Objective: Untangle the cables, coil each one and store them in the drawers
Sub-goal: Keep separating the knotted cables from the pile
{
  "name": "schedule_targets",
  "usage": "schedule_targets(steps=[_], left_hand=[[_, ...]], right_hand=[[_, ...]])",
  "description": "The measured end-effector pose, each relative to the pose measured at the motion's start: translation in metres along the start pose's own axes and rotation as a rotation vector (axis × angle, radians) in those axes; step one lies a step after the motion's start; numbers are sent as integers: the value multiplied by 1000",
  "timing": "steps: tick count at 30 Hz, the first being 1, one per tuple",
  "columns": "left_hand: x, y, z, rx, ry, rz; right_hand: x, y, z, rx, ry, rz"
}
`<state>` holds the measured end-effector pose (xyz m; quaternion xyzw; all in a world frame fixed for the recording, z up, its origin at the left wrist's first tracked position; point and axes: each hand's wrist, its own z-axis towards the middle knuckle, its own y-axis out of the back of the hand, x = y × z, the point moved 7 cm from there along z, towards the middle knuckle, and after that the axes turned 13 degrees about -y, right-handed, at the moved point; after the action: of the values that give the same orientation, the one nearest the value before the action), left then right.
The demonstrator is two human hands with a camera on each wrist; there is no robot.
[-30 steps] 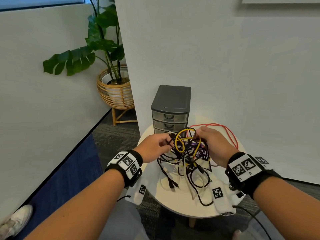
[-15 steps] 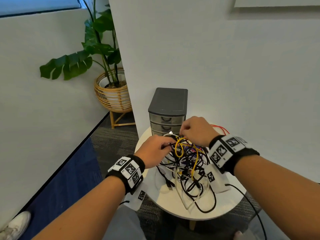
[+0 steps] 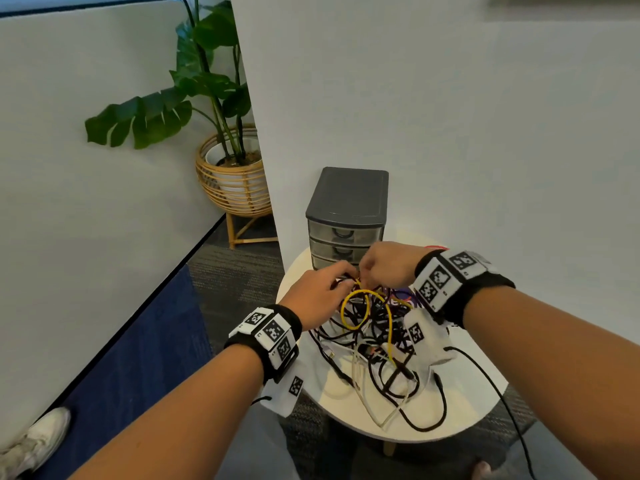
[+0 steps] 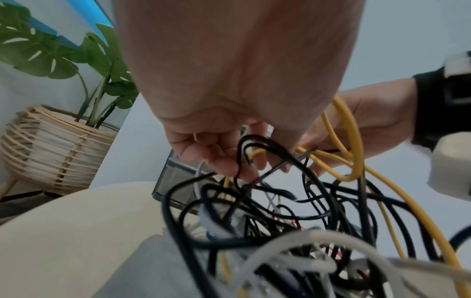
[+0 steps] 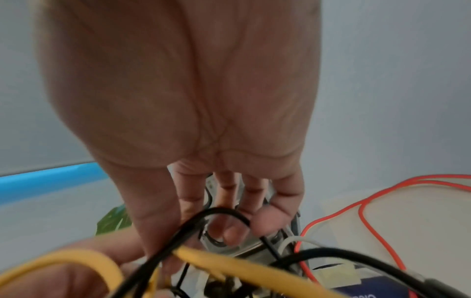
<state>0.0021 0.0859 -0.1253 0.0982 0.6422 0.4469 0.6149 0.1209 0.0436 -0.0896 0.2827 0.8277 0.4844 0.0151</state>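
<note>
Two hands work at the top of the cable tangle (image 3: 377, 337), close together. Our left hand (image 3: 320, 294) has its fingers (image 4: 224, 159) curled round a loop of black cable (image 4: 265, 153), hooking it up out of the pile. Our right hand (image 3: 389, 265) pinches into the same knot; in its wrist view the fingertips (image 5: 265, 221) close on a thin black loop, with the yellow cable (image 3: 360, 308) passing just beneath.

The tangle sits in the middle of the round white tabletop (image 3: 464, 410), just in front of the small drawer unit (image 3: 348, 216). All drawers that we can see appear closed. A red cable (image 5: 364, 203) trails off toward the wall side of the tabletop. White cables (image 3: 381, 407) and further black ones spill toward the near edge.

Handling notes: we judge all cables to be light and limp. They offer no stiffness to push against, so we must draw them, not shove them. Thin black leads are likely to snag on each other and on plugs. The yellow cable looks thicker and holds a rounder loop, so it is the easier one to follow. We recommend gripping near a free end or plug, then feeding that end back through each crossing. Pulling mid-length is likely to tighten the knot. No cable is yet coiled or stored, so the task is at an early stage.
</note>
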Motion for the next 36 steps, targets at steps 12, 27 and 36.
schedule_targets(steps=[12,27,36], left_hand=[[8,2,12,-49,-2,62],[2,4,10,-74,-25,98],[-6,17,10,-147,22,61]], right_hand=[[-40,8,-33,2,209,1070],[-28,22,-41,-355,168,801],[-44,15,-50,-235,228,1079]])
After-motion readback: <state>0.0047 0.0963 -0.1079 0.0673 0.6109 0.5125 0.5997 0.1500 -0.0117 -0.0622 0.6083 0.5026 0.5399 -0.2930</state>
